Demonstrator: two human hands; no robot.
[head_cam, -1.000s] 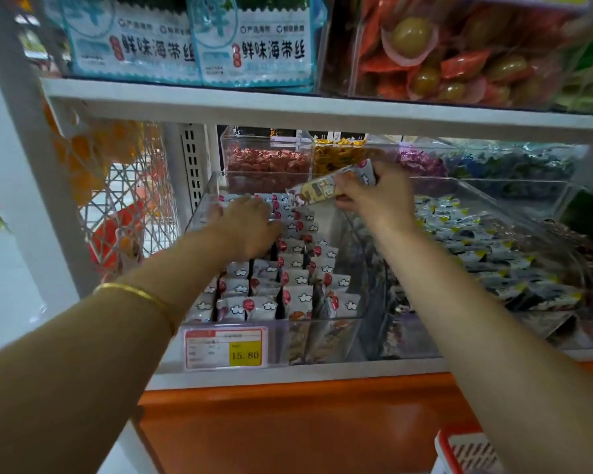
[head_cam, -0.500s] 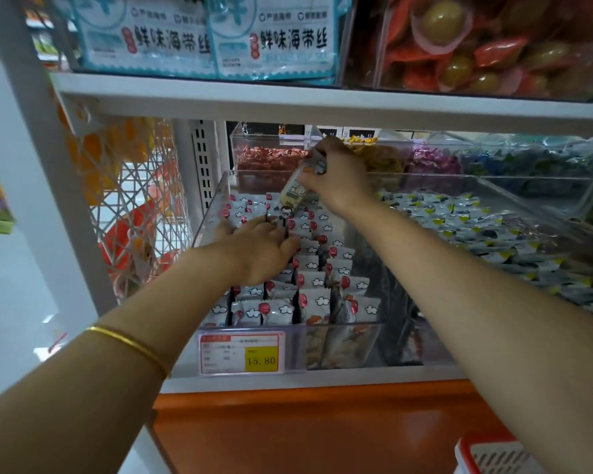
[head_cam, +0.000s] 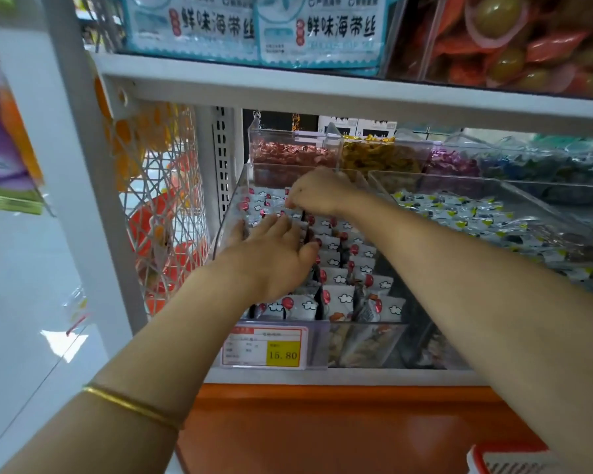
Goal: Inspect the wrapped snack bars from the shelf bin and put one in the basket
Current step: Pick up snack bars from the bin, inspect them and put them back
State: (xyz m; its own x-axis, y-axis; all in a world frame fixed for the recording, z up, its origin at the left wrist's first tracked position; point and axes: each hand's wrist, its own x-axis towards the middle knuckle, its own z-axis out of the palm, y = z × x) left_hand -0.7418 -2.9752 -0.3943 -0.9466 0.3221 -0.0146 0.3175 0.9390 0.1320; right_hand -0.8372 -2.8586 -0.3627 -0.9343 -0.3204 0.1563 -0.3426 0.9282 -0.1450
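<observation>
Left hand (head_cam: 274,258): open, fingers straight and spread, palm lying flat on the middle rows of the wrapped snack bars (head_cam: 339,299); it grips nothing.

Shelf bin (head_cam: 231,206): clear-walled; the bars stand on end in files running front to back, long axes leaning up and away from me.

Right hand (head_cam: 319,193): at the back rows, beyond and just right of the left, knuckles up, fingers curled down into the bars; whether they pinch one I cannot tell.

Basket (head_cam: 500,461): red rim low at the right edge, beneath my right forearm, well apart from the bin; no bar is seen in it.

Judgement: the bars lie directly under the right hand; the basket lies down and back along that same arm, so the right hand is the nearer for the transfer.

Change: one second ago the right hand held a bar level above the bin; half a second ago it held it tilted on end; now no bar shows above that hand, which sits lower, on the rows; the left hand remains flat on the bars.
</observation>
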